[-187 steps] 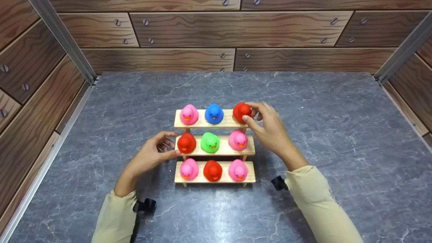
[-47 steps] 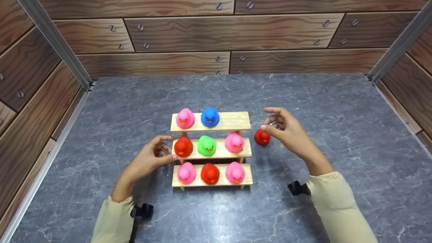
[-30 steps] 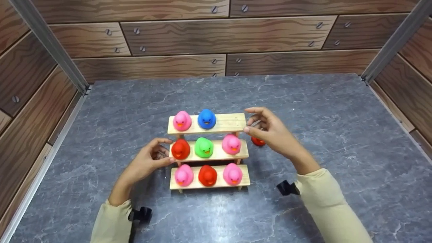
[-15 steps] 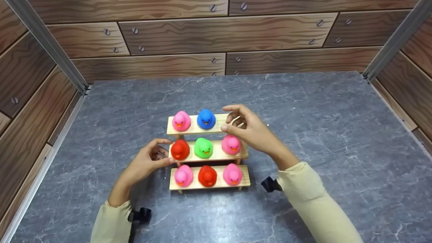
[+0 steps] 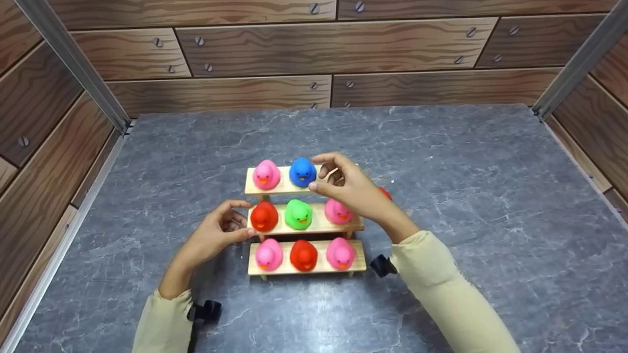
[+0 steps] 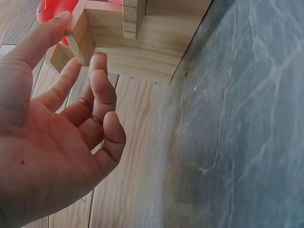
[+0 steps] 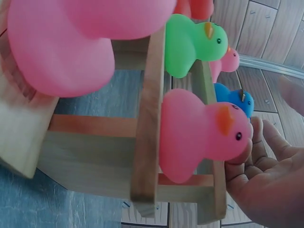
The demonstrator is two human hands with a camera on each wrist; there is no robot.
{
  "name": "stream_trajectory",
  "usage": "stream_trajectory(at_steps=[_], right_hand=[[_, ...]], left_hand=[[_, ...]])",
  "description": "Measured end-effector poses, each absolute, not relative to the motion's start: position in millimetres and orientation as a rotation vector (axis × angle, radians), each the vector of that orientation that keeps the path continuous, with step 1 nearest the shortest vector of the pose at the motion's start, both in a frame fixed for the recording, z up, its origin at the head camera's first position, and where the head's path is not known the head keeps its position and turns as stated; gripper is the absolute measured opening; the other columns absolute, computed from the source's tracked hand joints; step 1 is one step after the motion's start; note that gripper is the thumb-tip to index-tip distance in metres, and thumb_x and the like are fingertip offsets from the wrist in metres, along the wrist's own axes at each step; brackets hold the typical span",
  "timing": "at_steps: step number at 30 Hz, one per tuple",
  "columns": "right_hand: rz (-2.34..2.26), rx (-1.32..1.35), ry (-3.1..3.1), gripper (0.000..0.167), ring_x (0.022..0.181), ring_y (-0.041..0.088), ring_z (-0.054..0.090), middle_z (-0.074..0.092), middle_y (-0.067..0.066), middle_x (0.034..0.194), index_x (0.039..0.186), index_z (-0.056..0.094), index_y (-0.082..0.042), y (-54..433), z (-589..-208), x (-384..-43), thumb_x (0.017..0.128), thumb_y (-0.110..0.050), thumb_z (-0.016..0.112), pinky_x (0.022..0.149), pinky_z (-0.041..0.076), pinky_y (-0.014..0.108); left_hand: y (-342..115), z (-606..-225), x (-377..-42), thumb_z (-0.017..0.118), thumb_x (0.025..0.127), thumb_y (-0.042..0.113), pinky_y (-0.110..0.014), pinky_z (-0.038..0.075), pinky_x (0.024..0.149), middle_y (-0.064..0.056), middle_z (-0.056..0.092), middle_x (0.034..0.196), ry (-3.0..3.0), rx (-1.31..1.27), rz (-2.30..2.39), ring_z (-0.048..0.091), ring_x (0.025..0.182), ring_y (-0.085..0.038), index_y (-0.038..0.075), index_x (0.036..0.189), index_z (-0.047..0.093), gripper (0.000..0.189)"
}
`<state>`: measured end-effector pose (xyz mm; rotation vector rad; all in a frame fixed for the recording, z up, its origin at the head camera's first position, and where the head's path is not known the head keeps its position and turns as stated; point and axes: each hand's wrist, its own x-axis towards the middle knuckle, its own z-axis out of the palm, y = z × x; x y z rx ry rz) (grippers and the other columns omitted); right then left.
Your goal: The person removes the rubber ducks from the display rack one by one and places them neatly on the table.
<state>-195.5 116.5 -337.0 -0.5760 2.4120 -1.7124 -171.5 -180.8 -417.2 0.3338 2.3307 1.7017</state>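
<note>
A three-tier wooden display stand (image 5: 285,182) holds rubber ducks in rows. My left hand (image 5: 218,228) holds the left end of its middle shelf between thumb and index finger, beside a red duck (image 5: 264,216); the other fingers curl loosely, as the left wrist view shows. Over the top shelf's right part, my right hand (image 5: 351,189) has thumb and index finger spread at the right side of the blue duck (image 5: 302,171). In the right wrist view, the thumb stands apart from that blue duck (image 7: 240,100). A pink duck (image 5: 266,174) sits at the top left.
Green (image 5: 298,214) and pink (image 5: 337,211) ducks share the middle shelf with the red one. Below sit a pink duck, a red duck (image 5: 303,255) and another pink duck. Another red duck (image 5: 385,193) shows partly behind my right hand on the grey marbled table (image 5: 441,162). Wood-patterned walls (image 5: 255,49) surround it.
The red duck from the top shelf's right end was set on the table and released. My right hand then moved left to the blue duck. My left hand stayed at the stand.
</note>
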Motion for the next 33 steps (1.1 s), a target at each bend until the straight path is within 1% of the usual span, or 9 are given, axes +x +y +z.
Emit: stream_trajectory(at_steps=[5,11,17,23,33], right_hand=[[-1.674,-0.555,2.426,0.047,0.078,0.015,0.045,0.047,0.003,0.097,0.131,0.051,-0.004,112,-338,-199,0.088,-0.013,0.069,0.071,0.040,0.021],[-1.557,-0.504,2.486,0.050,0.074,0.014,0.045,0.048,0.003,0.096,0.134,0.050,-0.008,107,-334,-202,0.088,-0.016,0.070,0.069,0.040,0.023],[-1.523,-0.430,2.533,0.051,0.076,0.014,0.047,0.049,0.001,0.092,0.132,0.052,-0.006,101,-333,-204,0.086,-0.017,0.071,0.073,0.042,0.024],[-1.462,-0.389,2.565,0.051,0.079,0.014,0.048,0.050,0.002,0.093,0.134,0.051,-0.005,97,-333,-206,0.088,-0.019,0.070,0.075,0.043,0.025],[-1.393,-0.362,2.635,0.047,0.078,0.014,0.048,0.052,0.002,0.091,0.130,0.055,-0.005,95,-333,-205,0.089,-0.021,0.070,0.072,0.043,0.025]], left_hand=[[-181,-418,-172,0.075,0.083,0.010,-0.021,0.045,0.067,-0.008,0.060,0.094,2.333,0.345,1.692,0.055,0.076,-0.015,0.003,0.129,0.051,0.052],[-181,-417,-172,0.075,0.083,0.010,-0.021,0.045,0.067,-0.009,0.060,0.096,2.341,0.338,1.684,0.055,0.076,-0.016,0.004,0.129,0.052,0.052],[-181,-416,-173,0.075,0.083,0.010,-0.021,0.045,0.066,-0.009,0.059,0.097,2.322,0.342,1.703,0.055,0.078,-0.015,0.003,0.129,0.051,0.053],[-181,-416,-173,0.075,0.083,0.009,-0.021,0.046,0.066,-0.009,0.060,0.096,2.316,0.341,1.709,0.055,0.077,-0.015,0.003,0.129,0.051,0.053],[-180,-417,-172,0.075,0.083,0.011,-0.021,0.046,0.065,-0.008,0.059,0.094,2.331,0.341,1.696,0.054,0.075,-0.015,0.004,0.129,0.051,0.052]])
